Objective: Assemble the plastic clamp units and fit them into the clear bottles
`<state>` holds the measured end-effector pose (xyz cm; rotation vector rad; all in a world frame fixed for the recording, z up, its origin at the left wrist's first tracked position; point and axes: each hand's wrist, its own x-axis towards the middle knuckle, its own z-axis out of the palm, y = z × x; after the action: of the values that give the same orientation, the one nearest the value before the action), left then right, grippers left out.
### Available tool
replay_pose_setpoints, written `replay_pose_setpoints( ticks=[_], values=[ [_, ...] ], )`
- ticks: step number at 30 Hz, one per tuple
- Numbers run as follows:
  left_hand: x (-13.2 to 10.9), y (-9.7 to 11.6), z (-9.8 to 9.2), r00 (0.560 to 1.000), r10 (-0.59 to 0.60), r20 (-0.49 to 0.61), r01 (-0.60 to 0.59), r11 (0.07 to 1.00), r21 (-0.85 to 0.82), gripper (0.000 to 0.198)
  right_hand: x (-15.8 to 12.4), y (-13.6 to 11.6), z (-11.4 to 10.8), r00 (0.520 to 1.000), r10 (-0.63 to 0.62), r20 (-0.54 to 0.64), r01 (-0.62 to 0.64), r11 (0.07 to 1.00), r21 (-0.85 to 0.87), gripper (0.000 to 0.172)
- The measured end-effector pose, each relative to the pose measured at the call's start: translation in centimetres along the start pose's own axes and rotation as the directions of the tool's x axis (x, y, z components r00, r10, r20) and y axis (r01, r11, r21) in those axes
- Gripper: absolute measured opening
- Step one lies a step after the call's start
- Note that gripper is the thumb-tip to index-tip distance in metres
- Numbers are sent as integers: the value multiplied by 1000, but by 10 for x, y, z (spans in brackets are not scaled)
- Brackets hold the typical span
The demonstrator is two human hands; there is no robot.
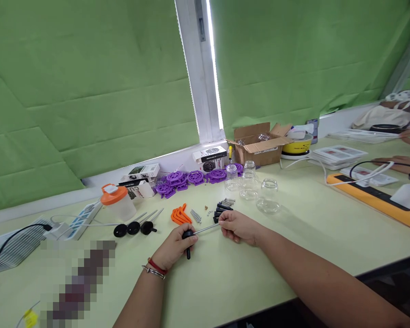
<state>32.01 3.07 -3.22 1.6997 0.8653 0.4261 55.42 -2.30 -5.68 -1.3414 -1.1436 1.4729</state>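
My left hand (181, 241) is closed around a black disc-shaped part (187, 234) with a black stub handle and a thin metal rod (207, 228). The rod points right, toward my right hand (237, 226), whose fingertips pinch at its far end. Whether a small piece sits between those fingers is hidden. Just beyond the right hand lie black cylindrical pieces (220, 212) and metal springs (228, 202). Orange handles (180, 214) and silver bolts (196, 216) are beyond the left hand. Similar black discs with rods (133, 228) rest to the left.
Purple plastic parts (176, 178) and printed boxes (210, 159) line the back. Several glass jars (268, 196) stand right of centre, near a cardboard box (259, 148). An orange-lidded cup (118, 200) is at left. An orange power strip (376, 200) and another person's hand (392, 165) are at right.
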Motion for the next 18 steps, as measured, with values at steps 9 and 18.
replay_pose_setpoints(
  ticks=[9, 18],
  values=[
    [2, -4, -1, 1000, 1, 7, -1, 1000, -4, 27, 2, 2, 2, 1000, 6, -3, -6, 1000, -25, 9],
    [1, 0, 0, 1000, 3, 1, -3, 1000, 30, 25, 3, 3, 4, 1000, 1, -15, -2, 996, -91, 25]
  ],
)
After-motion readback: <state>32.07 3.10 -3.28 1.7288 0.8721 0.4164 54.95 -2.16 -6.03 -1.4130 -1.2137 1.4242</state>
